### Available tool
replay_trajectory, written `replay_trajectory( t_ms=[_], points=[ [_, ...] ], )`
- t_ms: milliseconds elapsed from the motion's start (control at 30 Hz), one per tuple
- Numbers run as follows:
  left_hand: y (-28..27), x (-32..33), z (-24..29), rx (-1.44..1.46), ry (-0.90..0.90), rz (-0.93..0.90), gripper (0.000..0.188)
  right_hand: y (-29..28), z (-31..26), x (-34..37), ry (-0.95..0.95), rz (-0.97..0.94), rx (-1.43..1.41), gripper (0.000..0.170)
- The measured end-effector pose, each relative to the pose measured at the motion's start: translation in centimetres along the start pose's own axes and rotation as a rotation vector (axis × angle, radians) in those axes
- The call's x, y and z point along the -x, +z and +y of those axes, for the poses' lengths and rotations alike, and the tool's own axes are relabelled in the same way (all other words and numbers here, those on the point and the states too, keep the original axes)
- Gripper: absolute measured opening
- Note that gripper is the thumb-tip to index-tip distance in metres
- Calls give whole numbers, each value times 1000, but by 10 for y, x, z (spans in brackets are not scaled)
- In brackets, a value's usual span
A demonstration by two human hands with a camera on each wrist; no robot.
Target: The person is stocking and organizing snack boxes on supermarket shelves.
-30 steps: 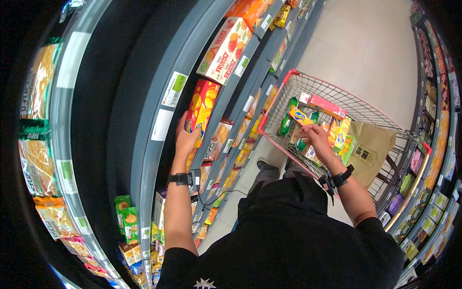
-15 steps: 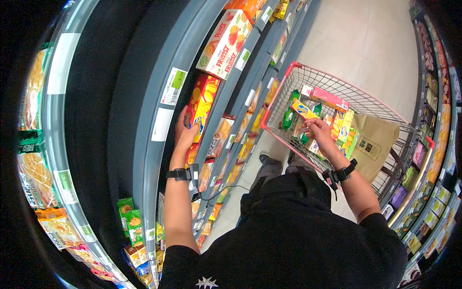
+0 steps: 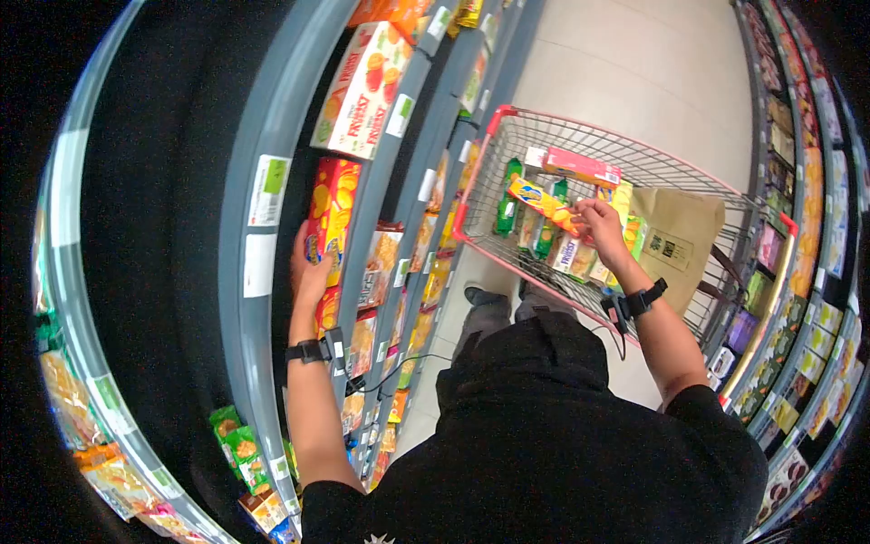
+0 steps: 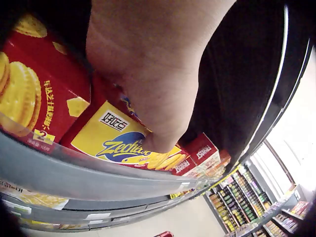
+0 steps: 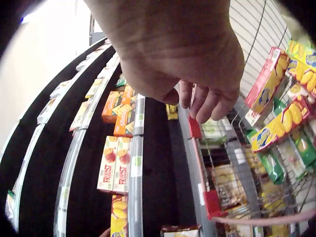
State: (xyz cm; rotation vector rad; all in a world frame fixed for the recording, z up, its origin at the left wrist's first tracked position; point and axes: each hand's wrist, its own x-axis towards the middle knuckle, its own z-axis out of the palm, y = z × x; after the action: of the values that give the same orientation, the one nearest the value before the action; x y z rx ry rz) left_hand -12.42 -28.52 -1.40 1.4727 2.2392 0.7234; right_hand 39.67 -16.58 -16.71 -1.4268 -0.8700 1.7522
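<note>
On the shelf at the left stands a red-and-yellow biscuit box, the word "Zechese" partly readable on its yellow front in the left wrist view. My left hand grips its near end, thumb on the front and the other fingers mostly hidden behind. My right hand hovers over the shopping cart, fingers loosely curled and holding nothing in the right wrist view. Below it in the cart, a similar yellow-and-red biscuit box lies slantwise on green packs.
The cart also carries a pink-red box and a brown paper bag. White Friwast boxes stand farther along the shelf, behind its grey edge. Another stocked shelf lines the right side of the aisle.
The head view has shifted, so shelf and cart appear farther left. My right hand has drawn off the slanted biscuit box, showing more of it. My left hand stays on the shelf box.
</note>
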Motion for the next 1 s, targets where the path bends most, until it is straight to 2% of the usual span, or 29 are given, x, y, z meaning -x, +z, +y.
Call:
replay_trajectory(
  t_ms=[100,233,333,367,433,500,567,633,667,700,767,833,867,967,1000],
  points=[
    [6,1,12,-31,4,-4,72,-43,9,-23,-98,129,2,17],
    [12,4,23,-28,20,-35,73,-99,29,-47,-80,270,53,20],
    [12,4,30,-119,18,-27,73,-121,44,-59,-15,355,114,25],
    [13,5,32,-117,24,-31,73,-122,52,-62,-16,362,112,25],
    [13,8,35,-103,-43,-42,76,-126,71,-71,-50,317,317,35],
    [13,11,29,-107,-16,-57,77,-125,92,-78,-102,317,509,56],
    [13,20,29,-167,-96,-41,78,-114,97,-79,-81,292,706,63],
    [17,28,28,-175,-71,-34,77,-97,106,-78,-178,326,807,67],
    [20,31,33,-144,-110,-12,78,-94,105,-77,-76,242,854,73],
    [25,33,38,-113,-149,10,78,-93,108,-78,-120,169,901,76],
    [31,35,46,-205,-130,28,76,-87,116,-84,-84,132,981,78],
    [38,32,48,-235,-226,97,74,-79,122,-94,-55,159,987,69],
    [41,33,52,-372,-239,134,73,-74,121,-97,-32,154,999,66],
    [44,35,50,-277,-215,141,72,-65,121,-101,-11,169,1068,57],
    [45,32,48,-279,-213,135,72,-66,125,-104,-63,176,1118,53]
  ],
)
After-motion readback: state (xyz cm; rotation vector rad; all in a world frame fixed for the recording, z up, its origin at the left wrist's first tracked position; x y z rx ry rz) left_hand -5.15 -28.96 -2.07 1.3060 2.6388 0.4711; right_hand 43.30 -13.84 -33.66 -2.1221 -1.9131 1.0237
